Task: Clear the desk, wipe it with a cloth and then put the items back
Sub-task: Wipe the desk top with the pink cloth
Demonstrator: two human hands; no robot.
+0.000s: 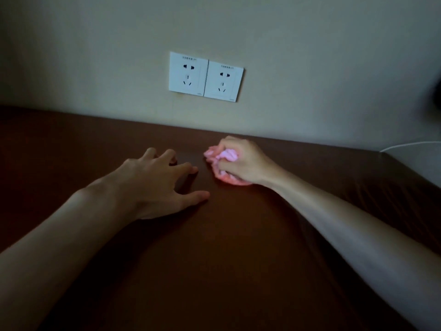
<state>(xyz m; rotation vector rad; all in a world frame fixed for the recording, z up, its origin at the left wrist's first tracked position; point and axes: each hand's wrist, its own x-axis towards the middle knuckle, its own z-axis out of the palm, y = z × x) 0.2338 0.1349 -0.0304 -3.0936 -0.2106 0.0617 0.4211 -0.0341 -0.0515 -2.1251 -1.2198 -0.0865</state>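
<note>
The dark brown desk (pixel 214 259) fills the lower part of the dim view. My right hand (pixel 241 161) grips a bunched pink cloth (pixel 225 156) and holds it down on the desk near the wall. My left hand (pixel 157 182) lies to the left of the cloth, fingers spread, fingertips touching the desk surface, holding nothing.
Two white wall sockets (pixel 205 76) sit on the beige wall just above the desk's back edge. A thin white cable (pixel 405 145) runs along the wall at the far right. A dark object (pixel 436 96) shows at the right border.
</note>
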